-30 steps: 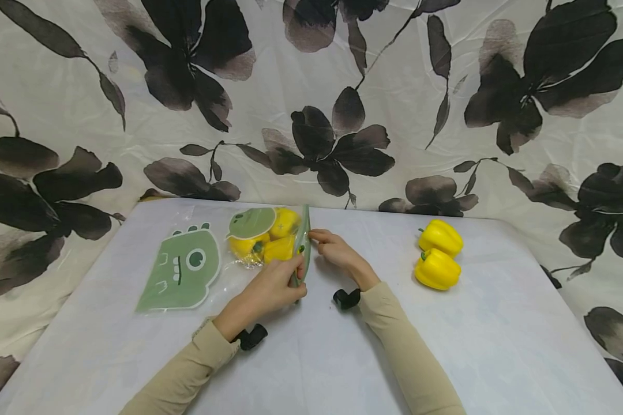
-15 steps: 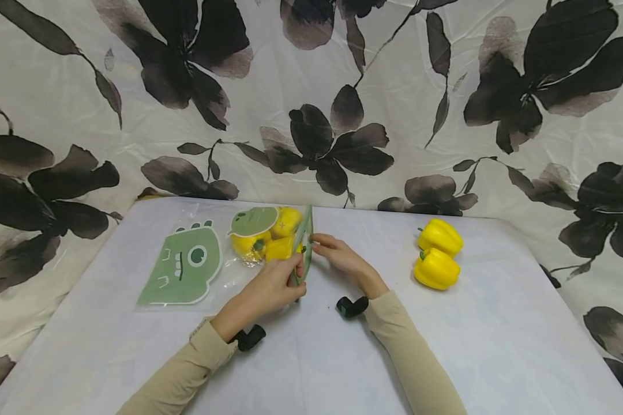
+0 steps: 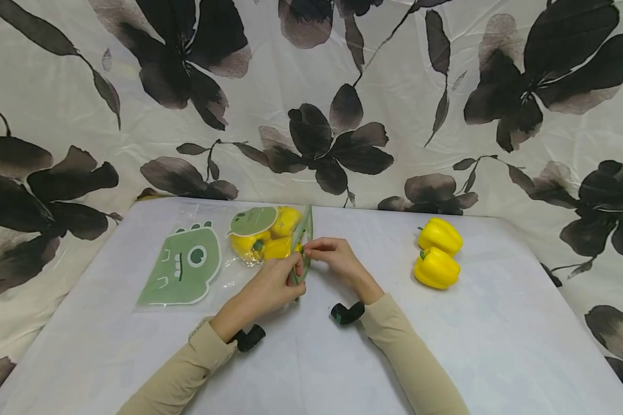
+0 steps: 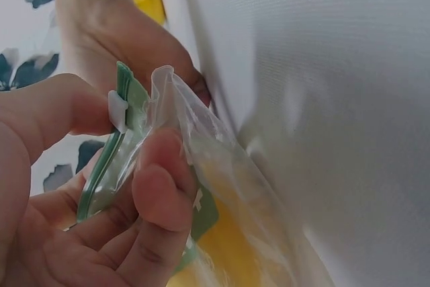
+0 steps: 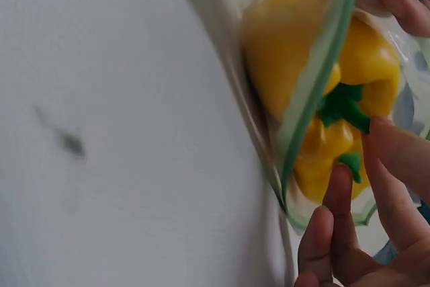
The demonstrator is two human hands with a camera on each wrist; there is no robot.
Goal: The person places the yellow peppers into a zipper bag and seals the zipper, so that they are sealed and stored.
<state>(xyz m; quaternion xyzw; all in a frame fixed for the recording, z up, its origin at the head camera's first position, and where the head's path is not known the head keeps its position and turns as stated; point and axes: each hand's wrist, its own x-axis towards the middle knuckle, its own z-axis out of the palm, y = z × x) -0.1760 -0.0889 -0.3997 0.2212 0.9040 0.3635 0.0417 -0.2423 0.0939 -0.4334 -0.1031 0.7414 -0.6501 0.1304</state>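
A clear zip bag with a green edge (image 3: 308,218) lies on its side, its mouth facing right. Several yellow bell peppers (image 3: 249,246) fill it, partly behind a green print. My left hand (image 3: 270,285) grips the near side of the mouth; in the left wrist view its thumb is at the white slider (image 4: 117,111), its other fingers against the clear film. At the opening, my right hand (image 3: 342,262) pinches the green stem (image 5: 349,109) of a bell pepper (image 5: 373,65) inside the bag. The left hand hides part of the mouth in the head view.
A flat bag with a green monster print (image 3: 187,268) lies left of the filled one. Two more yellow bell peppers (image 3: 437,268) sit together on the right of the white-covered table (image 3: 498,346). Behind hangs a flowered cloth (image 3: 420,86).
My right hand first drew back slightly from the bag's edge, then came in to the pepper stem at the opening. The left hand keeps its grip on the bag.
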